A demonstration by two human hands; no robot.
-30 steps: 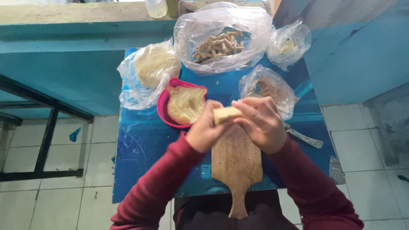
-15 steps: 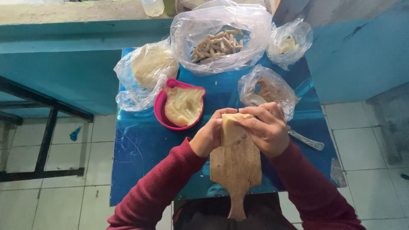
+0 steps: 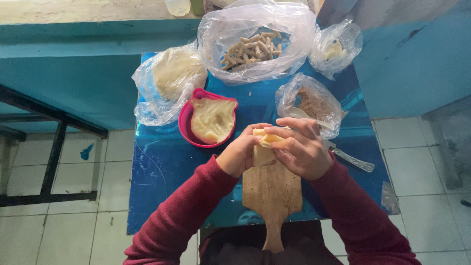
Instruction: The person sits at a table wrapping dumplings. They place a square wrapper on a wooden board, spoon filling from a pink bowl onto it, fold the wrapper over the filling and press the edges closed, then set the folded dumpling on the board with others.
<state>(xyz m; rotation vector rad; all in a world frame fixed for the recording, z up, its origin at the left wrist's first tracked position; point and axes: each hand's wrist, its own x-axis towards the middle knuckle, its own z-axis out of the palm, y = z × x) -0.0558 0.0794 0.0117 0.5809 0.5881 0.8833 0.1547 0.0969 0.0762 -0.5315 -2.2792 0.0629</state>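
The person is working a pale yellow dough sheet over the top end of a wooden board, both hands closing on it at once. The left hand is cupping the sheet's near edge with curled fingers, and the right hand is pressing down from above, fingers bent and pinching the fold — neither hand is spread. To my eye the fold will come out best if both hands are pressing evenly and keeping the sheet flat against the board, so it isn't tearing or bunching.

Around them on the blue table, clear plastic bags are sitting open: a big one at the back holding short tan rolls, one at the left wrapping a round dough lump, a small one at the far right with something pale, and one just beside the right hand holding brown filling with a spoon in it. A pink bowl of creamy mash is standing near the left hand — no labels are showing anywhere.
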